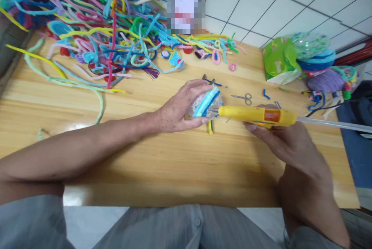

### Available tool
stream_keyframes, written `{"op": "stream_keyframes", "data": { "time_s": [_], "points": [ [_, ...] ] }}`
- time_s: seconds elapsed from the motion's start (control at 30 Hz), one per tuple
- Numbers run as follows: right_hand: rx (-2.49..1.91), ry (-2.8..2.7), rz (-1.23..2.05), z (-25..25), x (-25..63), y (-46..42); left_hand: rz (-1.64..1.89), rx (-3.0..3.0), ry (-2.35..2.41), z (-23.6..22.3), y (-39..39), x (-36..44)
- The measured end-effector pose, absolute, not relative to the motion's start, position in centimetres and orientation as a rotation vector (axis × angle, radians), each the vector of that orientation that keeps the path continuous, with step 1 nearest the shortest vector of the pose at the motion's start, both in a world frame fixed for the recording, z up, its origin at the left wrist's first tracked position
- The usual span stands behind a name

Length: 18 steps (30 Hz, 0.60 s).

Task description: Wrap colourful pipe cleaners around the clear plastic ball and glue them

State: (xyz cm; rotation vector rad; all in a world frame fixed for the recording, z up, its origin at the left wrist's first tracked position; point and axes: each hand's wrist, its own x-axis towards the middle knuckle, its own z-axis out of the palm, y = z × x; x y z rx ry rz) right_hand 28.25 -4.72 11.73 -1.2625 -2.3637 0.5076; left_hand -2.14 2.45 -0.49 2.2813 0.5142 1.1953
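My left hand is wrapped around a small clear plastic piece with blue and pale pipe cleaner strips across it. My fingers cover part of its shape. In my right hand is a yellow hot glue gun, its metal nozzle pointing left and meeting the strips or lying just over them; I cannot tell which. A clear glue stick runs out of its back end. Just below the held piece lies a short yellow and green pipe cleaner bit.
A large heap of coloured pipe cleaners covers the back left. Small scissors and a blue scrap lie beyond the glue gun. A green tissue pack and a purple yarn-like bundle stand at the back right, against the tiled wall.
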Motion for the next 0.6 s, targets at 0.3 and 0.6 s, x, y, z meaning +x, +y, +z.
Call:
{"op": "stream_keyframes", "data": {
  "time_s": [0.3,0.6],
  "points": [
    [-1.246,-2.348,0.506,11.56,28.37,-4.72,1.154,2.294,0.523,-0.25,2.41,-2.27],
    [-1.262,-2.344,0.522,11.6,28.33,-4.75,1.128,2.297,0.521,-0.32,2.47,-2.41]
  ]
}}
